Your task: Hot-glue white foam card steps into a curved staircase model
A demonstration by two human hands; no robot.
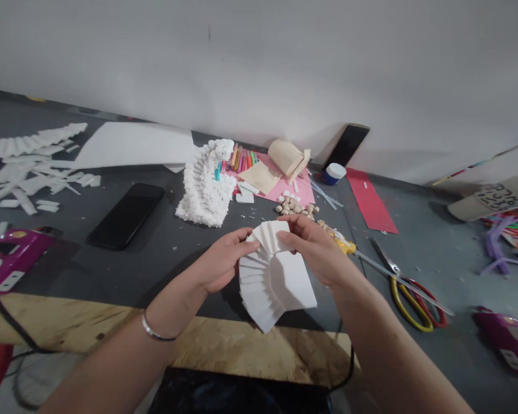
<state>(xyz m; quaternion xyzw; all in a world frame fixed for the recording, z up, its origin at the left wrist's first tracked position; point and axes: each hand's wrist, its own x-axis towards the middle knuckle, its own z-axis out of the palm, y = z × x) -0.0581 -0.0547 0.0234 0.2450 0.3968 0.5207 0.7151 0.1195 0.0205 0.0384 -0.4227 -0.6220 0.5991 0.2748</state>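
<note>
A fan of overlapping white paper pieces is held between my two hands, above the front edge of the dark table. My left hand pinches the fan's upper left side, thumb on top. At the upper right end, my right hand grips the top pieces between thumb and fingers. A flat white square flap spreads out below my right hand. Behind the hands stands a curved, bumpy white piece made of many small bits. Small round tan balls lie just beyond my right hand.
Scissors and a yellow glue gun with a clear stick lie at the right. A black phone and white paper strips are on the left. A second phone leans on the wall. Purple devices flank both sides.
</note>
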